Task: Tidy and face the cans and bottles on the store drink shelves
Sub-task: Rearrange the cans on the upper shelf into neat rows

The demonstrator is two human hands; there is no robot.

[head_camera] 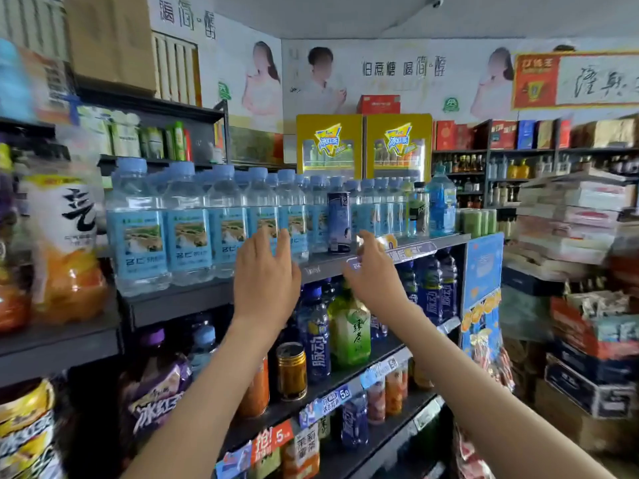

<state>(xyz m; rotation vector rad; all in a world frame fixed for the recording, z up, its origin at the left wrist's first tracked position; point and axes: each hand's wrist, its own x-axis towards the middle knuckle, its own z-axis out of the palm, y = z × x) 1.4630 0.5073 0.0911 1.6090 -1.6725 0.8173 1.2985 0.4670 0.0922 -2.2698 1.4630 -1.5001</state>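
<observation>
Looking through the head camera, I see my left hand [264, 271] spread wide, fingers straight, raised in front of the water bottles [188, 223] lined along the upper shelf [320, 268]. My right hand [371, 269] reaches to that shelf's front lip, just right of a slim blue can [339, 223] standing among the bottles. Whether its fingers pinch anything I cannot tell.

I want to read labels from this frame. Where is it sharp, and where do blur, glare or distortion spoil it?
Head view: water bottles in the middle are sharp; the orange drink bottle at the left edge is smeared; a white glare spot sits by the fingertips of the right hand; the top shelf looks bowed by the wide-angle lens.
</observation>
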